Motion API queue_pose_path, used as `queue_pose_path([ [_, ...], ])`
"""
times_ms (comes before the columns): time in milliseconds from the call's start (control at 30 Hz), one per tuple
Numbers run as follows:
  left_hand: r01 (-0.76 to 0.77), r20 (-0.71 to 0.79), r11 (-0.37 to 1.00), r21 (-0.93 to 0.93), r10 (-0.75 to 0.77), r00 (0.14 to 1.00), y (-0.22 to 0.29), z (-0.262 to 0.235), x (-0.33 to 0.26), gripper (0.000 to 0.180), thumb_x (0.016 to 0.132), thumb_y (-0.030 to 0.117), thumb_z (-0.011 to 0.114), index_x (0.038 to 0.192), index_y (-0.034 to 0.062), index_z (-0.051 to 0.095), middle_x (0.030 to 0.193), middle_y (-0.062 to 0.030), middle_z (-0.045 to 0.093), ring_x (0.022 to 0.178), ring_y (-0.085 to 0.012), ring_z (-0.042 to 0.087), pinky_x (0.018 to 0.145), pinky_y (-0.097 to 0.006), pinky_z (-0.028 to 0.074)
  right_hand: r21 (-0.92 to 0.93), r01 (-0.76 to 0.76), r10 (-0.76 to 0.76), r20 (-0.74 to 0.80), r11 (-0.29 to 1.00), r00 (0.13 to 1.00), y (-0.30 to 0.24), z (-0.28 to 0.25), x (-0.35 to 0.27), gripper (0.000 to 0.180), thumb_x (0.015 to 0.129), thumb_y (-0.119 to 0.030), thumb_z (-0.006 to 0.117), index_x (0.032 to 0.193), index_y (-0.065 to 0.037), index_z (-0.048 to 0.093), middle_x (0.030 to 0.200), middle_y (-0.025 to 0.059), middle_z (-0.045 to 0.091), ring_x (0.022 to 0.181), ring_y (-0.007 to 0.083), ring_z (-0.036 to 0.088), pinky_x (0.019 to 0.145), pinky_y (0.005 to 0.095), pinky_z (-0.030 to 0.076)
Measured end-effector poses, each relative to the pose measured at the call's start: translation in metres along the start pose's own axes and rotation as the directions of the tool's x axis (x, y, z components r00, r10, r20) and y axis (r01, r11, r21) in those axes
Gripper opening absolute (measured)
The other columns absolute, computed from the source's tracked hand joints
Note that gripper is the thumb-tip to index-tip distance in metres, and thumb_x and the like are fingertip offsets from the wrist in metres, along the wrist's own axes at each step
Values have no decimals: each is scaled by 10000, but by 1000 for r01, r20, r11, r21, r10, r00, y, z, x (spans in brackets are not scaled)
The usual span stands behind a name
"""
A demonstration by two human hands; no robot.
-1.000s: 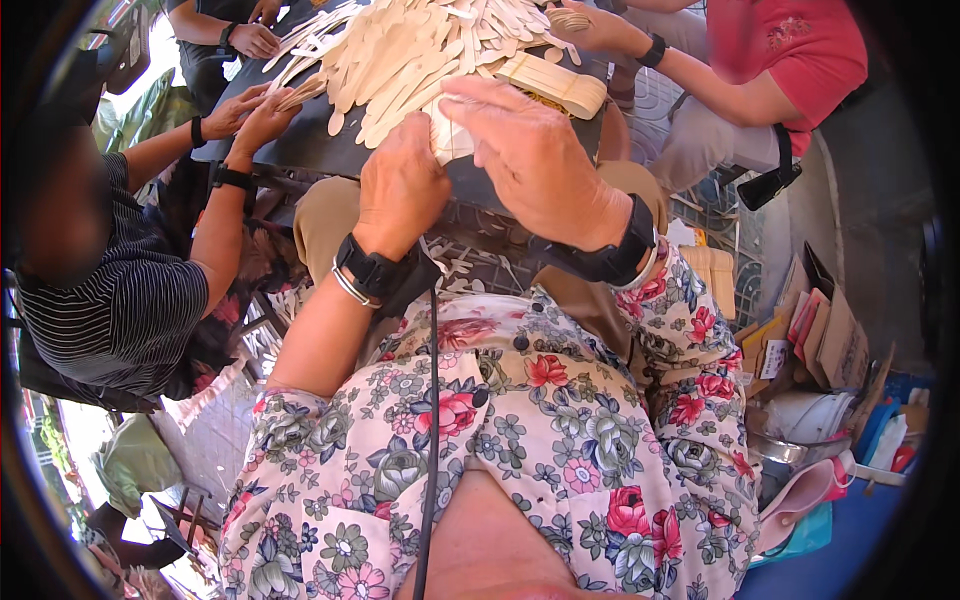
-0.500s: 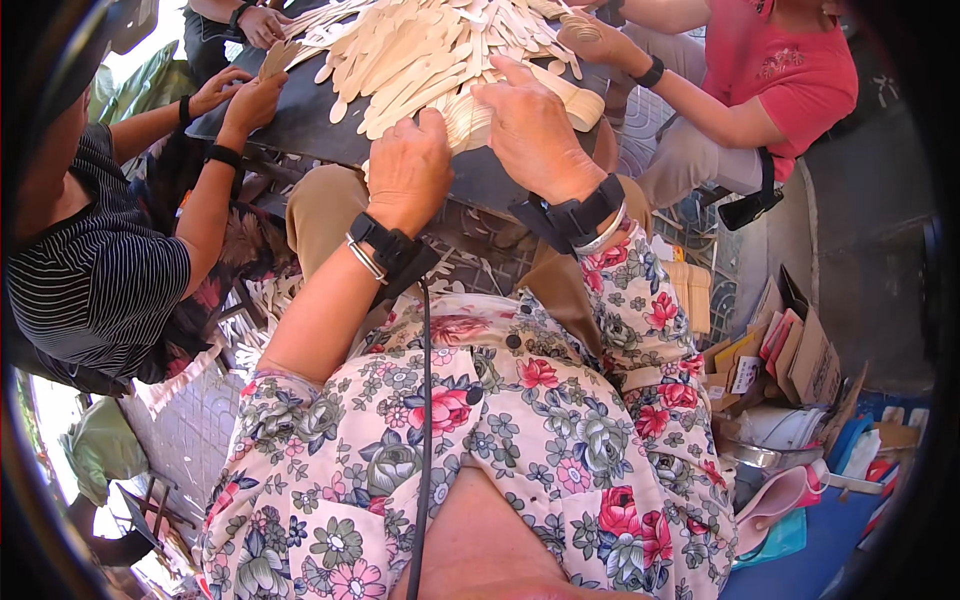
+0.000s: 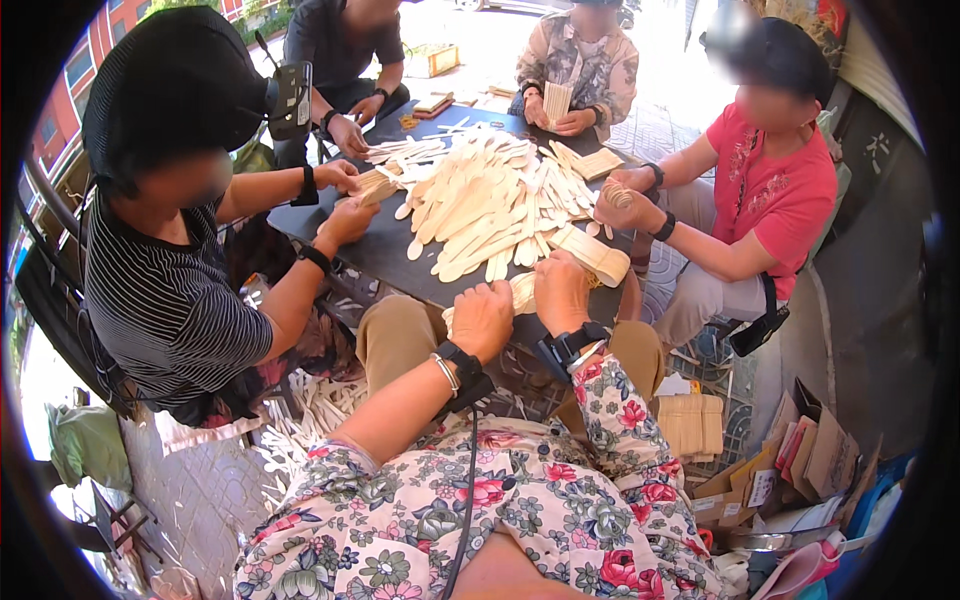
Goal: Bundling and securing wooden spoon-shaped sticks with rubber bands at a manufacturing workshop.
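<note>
Our left hand (image 3: pixel 480 322), nearside of the big heap of pale, flat wooden spoon-shaped sticks (image 3: pixel 485 200), is clenched round the L end of a pale, stacked wooden-stick bundle (image 3: pixel 523 292). Bundle's nr the heap's close edge, btwn our hands: prob. light, stiff, dry; thin pcs might snap or fan out, so best squeeze it mid-length. Our right hand (image 3: pixel 562 292) is at its R end; can't tell if gripping.

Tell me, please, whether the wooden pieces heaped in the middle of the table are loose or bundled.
Loose: the wooden pieces lie jumbled at many angles across the dark table.
</note>
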State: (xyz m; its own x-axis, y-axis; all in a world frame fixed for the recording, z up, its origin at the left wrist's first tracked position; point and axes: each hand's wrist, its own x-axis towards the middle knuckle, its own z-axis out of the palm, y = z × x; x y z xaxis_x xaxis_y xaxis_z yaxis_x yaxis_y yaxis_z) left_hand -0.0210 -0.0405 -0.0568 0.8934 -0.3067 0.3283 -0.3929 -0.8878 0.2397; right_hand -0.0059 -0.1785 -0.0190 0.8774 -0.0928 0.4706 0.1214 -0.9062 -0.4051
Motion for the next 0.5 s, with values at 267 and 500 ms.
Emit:
queue_pose_path([
  [267, 9, -18, 1000, 8, -9, 1000, -7, 1, 12, 299, 720, 127, 697, 944, 24, 528, 850, -185, 625, 788, -351, 633, 673, -453, 492, -60, -5, 16, 173, 998, 985, -16, -16, 9, 259, 778, -256, 685, 837, -6, 719, 912, 246, 650, 908, 378, 640, 794, 453, 515],
  [500, -66, -51, 987, 146, 74, 996, -6, 8, 9, 335, 692, 166, 735, 928, 38, 534, 840, -151, 623, 785, -307, 634, 678, -416, 489, -34, 228, -197, 385, 973, 901, 98, 79, 33, 285, 781, -296, 748, 825, -15, 734, 666, 135, 648, 585, 256, 626, 530, 378, 478],
])
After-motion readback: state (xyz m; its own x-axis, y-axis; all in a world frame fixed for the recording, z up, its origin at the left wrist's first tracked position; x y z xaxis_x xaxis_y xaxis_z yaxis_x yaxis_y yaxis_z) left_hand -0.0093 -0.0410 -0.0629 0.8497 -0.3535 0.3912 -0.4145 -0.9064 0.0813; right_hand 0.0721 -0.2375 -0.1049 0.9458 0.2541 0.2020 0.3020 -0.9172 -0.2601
